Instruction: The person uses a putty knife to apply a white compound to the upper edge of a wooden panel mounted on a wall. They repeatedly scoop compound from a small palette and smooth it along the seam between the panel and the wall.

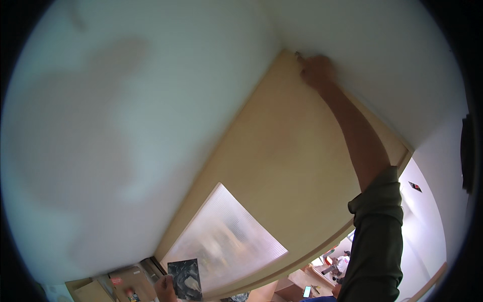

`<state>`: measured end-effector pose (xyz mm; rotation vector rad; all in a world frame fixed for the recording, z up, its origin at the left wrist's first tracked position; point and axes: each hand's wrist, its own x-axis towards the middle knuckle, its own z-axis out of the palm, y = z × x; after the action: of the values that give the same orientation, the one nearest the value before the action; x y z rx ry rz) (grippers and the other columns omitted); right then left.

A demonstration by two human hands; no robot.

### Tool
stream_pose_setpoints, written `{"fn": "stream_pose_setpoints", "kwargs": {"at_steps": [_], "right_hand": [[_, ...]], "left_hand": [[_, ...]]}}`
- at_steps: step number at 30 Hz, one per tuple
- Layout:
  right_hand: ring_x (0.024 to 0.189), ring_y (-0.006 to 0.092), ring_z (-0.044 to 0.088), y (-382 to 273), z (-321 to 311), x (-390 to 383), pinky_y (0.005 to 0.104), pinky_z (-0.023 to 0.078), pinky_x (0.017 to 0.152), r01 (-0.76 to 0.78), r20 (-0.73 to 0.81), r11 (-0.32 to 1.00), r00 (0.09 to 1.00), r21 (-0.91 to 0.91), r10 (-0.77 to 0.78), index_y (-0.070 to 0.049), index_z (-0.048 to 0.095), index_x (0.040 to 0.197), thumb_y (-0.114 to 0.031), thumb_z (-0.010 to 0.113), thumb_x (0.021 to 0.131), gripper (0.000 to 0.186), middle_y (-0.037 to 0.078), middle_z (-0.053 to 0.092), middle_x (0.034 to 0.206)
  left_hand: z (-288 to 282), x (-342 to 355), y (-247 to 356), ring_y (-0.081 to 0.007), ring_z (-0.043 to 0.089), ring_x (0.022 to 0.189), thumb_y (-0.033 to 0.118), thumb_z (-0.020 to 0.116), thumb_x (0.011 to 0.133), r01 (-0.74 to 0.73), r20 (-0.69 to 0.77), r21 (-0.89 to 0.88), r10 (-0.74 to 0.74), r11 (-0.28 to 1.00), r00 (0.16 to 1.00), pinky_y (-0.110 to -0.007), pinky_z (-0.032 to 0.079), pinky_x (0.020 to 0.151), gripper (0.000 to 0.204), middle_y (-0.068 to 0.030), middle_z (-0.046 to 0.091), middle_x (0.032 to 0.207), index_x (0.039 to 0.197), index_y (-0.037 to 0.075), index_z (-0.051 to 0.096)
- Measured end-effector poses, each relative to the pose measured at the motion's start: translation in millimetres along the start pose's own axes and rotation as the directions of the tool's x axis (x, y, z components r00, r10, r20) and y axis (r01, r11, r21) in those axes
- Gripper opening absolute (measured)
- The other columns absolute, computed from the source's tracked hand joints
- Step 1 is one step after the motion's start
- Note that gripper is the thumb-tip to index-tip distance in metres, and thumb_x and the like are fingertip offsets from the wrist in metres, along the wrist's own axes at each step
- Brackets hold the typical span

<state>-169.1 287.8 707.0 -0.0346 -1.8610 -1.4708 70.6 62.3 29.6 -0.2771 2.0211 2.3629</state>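
My right hand (pixel 318 71) is raised to the far top corner of a beige board (pixel 271 136), where it meets the pale walls. Its fingers are drawn together at that corner, with a small dark spot at their tips that I cannot make out. Low on the left, my left hand (pixel 165 288) grips the edge of a dark picture print (pixel 187 280) with a grey and white pattern. That print hangs in front of the board's translucent ribbed panel (pixel 226 236).
Cardboard boxes (pixel 133 284) stand at the lower left. A pale wall (pixel 166 90) with a soft shadow fills the left. Beyond the board's lower edge are a lit phone (pixel 307 291) on a wooden surface and another person (pixel 342 265). A small dark and red sticker (pixel 415 186) is on the right wall.
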Motion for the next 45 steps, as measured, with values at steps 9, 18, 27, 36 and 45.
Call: {"fn": "stream_pose_setpoints", "kwargs": {"at_steps": [9,18,27,36,45], "right_hand": [[0.089,0.0297,0.065,30.4,-19.4,-46.1,0.0442,0.049,0.078,-0.03,0.038,0.998,0.999,0.063,0.028,-0.012,0.054,0.13,-0.022,0.057,0.083,0.048,0.011,0.068,0.093],[0.077,0.0294,0.064,36.1,-51.1,-106.2,0.0472,0.048,0.071,-0.023,0.014,0.997,1.0,-0.073,0.024,-0.019,0.05,0.135,-0.028,0.054,0.084,0.052,0.011,0.065,0.08],[0.088,0.0272,0.064,-4.1,-47.4,-49.7,0.0452,0.047,0.078,-0.048,-0.005,0.997,0.999,0.054,0.048,-0.021,0.049,0.136,-0.031,0.055,0.085,0.053,0.009,0.067,0.094],[0.092,0.0304,0.063,20.1,-38.7,-75.7,0.049,0.046,0.084,-0.124,0.0,0.987,0.992,0.099,0.125,-0.023,0.051,0.134,-0.03,0.053,0.086,0.049,0.012,0.066,0.096],[0.09,0.0302,0.063,18.6,-20.0,-59.6,0.049,0.044,0.079,-0.003,-0.108,0.997,0.994,0.083,0.012,-0.019,0.051,0.133,-0.033,0.053,0.086,0.049,0.012,0.066,0.098]], "left_hand": [[-18.0,-14.7,35.0,-0.0193,0.055,0.081,0.024,0.052,0.097,0.097,-0.009,-0.042,-0.098,0.994,0.995,-0.033,0.045,0.076,0.032,-0.0107,0.063,0.088,0.099,-0.006,0.063],[-24.2,21.9,2.4,-0.0188,0.052,0.076,0.026,0.052,0.097,-0.11,0.017,-0.059,0.112,0.992,0.994,-0.034,0.044,0.07,0.033,-0.0102,0.06,0.082,0.094,-0.005,0.063],[-29.9,10.5,38.8,-0.0207,0.057,0.081,0.023,0.052,0.097,-0.043,0.052,0.023,0.042,0.999,0.998,-0.033,0.046,0.074,0.032,-0.0132,0.064,0.09,0.102,-0.005,0.064],[-27.5,-5.1,27.3,-0.0224,0.058,0.086,0.026,0.051,0.097,-0.087,0.044,0.083,0.083,0.993,0.996,-0.035,0.046,0.078,0.035,-0.0153,0.064,0.095,0.103,-0.006,0.063],[-23.3,-1.4,20.5,-0.0216,0.054,0.082,0.028,0.051,0.098,-0.145,0.073,0.018,0.144,0.989,0.987,-0.035,0.045,0.075,0.037,-0.0138,0.061,0.089,0.101,-0.006,0.062]]}}
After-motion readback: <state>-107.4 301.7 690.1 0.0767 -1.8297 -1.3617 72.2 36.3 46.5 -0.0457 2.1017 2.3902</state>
